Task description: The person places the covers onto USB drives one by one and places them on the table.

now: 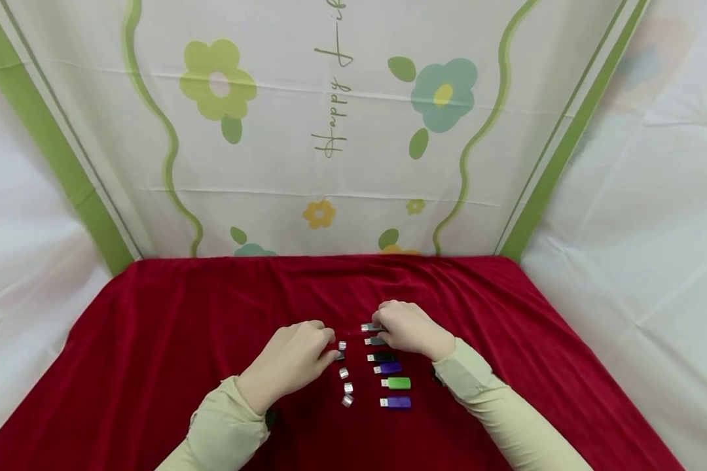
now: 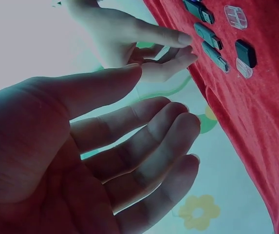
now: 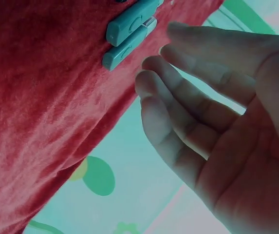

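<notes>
My left hand hovers at the left of a column of small clear plastic caps, its fingers loosely bent and holding nothing. A small black piece lies against one clear cap, near the left fingertips in the head view. My right hand is over the far end of a column of USB sticks, fingers relaxed with nothing between them. Two grey-green USB sticks lie side by side just off its fingertips. Nearer me lie a black stick, a green stick and two purple sticks.
A wrinkled red cloth covers the table. Behind it hangs a white curtain printed with flowers, and white fabric sides stand at left and right. The metal plugs of the sticks point left, toward the caps.
</notes>
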`<state>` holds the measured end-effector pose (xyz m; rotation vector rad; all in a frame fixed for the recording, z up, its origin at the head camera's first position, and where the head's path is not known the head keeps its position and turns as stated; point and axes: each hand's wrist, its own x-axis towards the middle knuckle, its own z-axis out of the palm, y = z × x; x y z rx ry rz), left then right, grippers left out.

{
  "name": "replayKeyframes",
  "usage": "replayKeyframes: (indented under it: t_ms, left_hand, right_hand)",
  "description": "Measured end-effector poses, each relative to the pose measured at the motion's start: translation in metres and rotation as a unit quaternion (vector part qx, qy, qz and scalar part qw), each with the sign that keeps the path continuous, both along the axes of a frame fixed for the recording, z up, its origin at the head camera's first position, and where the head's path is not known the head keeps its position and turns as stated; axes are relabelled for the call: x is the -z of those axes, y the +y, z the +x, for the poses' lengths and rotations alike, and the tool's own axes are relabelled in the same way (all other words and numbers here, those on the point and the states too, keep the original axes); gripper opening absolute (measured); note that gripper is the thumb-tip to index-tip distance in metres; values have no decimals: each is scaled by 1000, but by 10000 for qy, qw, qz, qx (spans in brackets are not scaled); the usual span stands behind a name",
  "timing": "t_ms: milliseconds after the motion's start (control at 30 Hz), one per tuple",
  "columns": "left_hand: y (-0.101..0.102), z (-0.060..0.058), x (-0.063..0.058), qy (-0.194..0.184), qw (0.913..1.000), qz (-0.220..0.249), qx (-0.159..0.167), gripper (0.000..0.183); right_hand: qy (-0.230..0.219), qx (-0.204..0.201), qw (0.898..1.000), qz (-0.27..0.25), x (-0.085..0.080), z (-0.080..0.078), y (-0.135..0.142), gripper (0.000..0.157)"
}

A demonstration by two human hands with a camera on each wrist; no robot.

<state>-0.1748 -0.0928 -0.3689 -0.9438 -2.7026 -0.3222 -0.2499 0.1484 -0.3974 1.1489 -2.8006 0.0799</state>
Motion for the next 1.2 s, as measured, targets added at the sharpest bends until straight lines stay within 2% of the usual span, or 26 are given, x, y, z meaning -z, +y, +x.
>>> replayKeyframes:
  t_ms: [200, 533, 700, 933, 1067, 1200]
  left_hand:
    - [1, 3, -2, -84, 10000, 9, 49, 24]
    - [-1, 5, -2, -284, 9995, -4, 103, 25]
    - [-2, 6, -4, -330, 9994, 5, 92, 25]
    - [-2, 7, -3, -431, 9990, 23, 93, 25]
    - [-2, 6, -1, -458, 9989, -18, 82, 25]
    - [-2, 5, -1, -431, 9990, -32, 75, 25]
  right_hand:
    - [116, -302, 9994, 150, -1, 4, -2, 21]
    - [218, -724, 9951, 635, 3, -2, -7, 39]
    - [63, -762, 9931, 890, -1, -3, -11, 38]
    - [136, -794, 9904, 1123, 1, -6, -18, 38]
    - [-8, -729, 9923, 1005, -4, -3, -14, 35]
    - [-215, -599, 9969, 471, -16, 1, -6, 23]
